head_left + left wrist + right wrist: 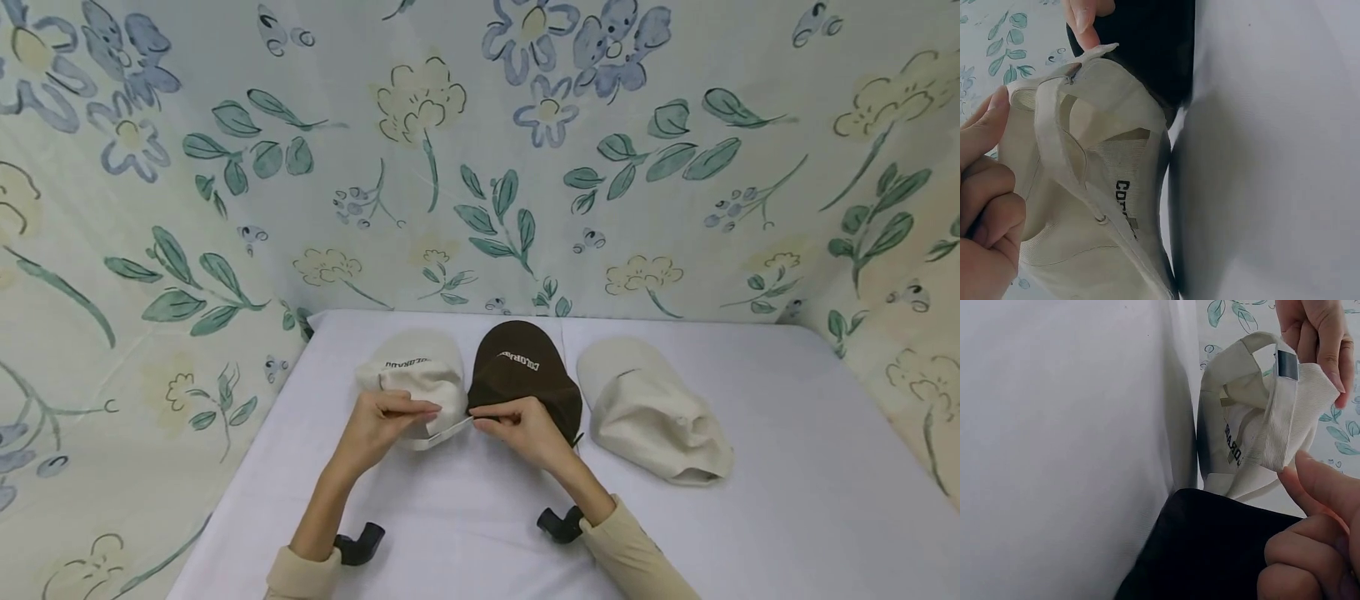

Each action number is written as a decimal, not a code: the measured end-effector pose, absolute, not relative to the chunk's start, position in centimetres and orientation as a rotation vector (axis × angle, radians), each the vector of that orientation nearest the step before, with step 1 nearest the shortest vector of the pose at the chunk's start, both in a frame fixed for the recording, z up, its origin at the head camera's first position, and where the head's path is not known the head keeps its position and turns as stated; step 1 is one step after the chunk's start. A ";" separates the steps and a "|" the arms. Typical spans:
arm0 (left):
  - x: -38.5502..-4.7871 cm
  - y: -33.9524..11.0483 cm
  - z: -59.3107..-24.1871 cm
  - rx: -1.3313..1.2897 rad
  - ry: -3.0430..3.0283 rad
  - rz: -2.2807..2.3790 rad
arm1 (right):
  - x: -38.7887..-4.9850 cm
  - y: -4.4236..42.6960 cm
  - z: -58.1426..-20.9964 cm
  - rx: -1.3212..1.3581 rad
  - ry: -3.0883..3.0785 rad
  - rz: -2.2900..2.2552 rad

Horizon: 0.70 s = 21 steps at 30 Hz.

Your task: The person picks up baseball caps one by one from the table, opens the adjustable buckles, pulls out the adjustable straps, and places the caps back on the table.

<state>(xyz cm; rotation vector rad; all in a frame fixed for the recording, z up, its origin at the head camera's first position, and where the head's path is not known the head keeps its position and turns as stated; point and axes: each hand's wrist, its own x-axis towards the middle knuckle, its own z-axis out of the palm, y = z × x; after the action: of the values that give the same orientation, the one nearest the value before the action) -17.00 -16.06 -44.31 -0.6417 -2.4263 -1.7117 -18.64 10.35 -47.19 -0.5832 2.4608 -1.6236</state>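
An off-white baseball cap point(423, 346) with dark lettering lies at the left of a row of caps, its back opening toward me. My left hand point(386, 425) pinches the edge of its fabric between thumb and forefinger. At the other side, my right hand point(528, 429) pinches the end of the cap's back strap point(1272, 431), which stretches across the opening. A small dark patch point(1287, 365) shows on the strap. Just behind the right hand is a dark brown cap point(517, 358) with white lettering, partly covered by that hand.
Right of the brown cap lies another off-white cap point(652, 417), its fabric crumpled. All the caps are on a table with a white cloth point(795, 467). Flowered fabric point(480, 167) hangs behind and at both sides. Black curved pieces point(362, 543) show beside both wrists.
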 end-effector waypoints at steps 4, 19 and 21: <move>-17.2 -15.5 -43.3 -0.649 -2.408 -1.720 | -18.9 10.5 -47.3 -0.585 2.453 -1.661; -17.2 -15.8 -40.1 -0.585 -2.329 -1.825 | -18.3 10.6 -46.8 -0.696 2.248 -2.019; -17.3 -15.7 -39.7 -0.590 -2.309 -1.837 | -18.2 10.6 -46.4 -0.707 2.249 -2.086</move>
<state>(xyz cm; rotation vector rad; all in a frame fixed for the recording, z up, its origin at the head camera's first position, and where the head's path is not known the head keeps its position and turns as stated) -17.28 -15.70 -39.73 -0.5900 -2.3091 -1.8374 -18.23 10.57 -46.45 -0.7074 2.2486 -2.0856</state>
